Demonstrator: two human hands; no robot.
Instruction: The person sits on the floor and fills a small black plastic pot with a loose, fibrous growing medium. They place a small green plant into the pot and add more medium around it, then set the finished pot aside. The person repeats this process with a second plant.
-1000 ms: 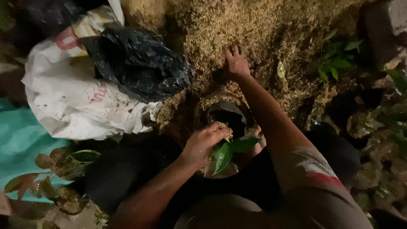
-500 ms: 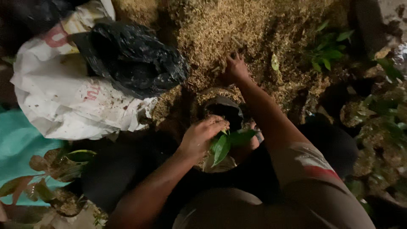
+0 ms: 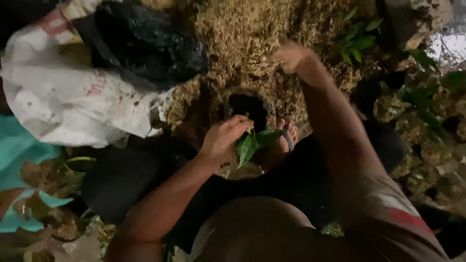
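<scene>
Far to the left of the left hand (image 3: 224, 139) lies a big white sack (image 3: 73, 109) with red marks, and a black plastic bag (image 3: 145, 43) sits on top. That hand's grip is closed on a small green plant (image 3: 252, 143), beside a dark pot (image 3: 245, 106). The right hand (image 3: 293, 56) has slid closer over the brown husk pile (image 3: 242, 34); its grip is blurred, so I cannot tell.

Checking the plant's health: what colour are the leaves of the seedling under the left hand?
Green, with no visible yellowing, on the seedling at the left hand; head view.
</scene>
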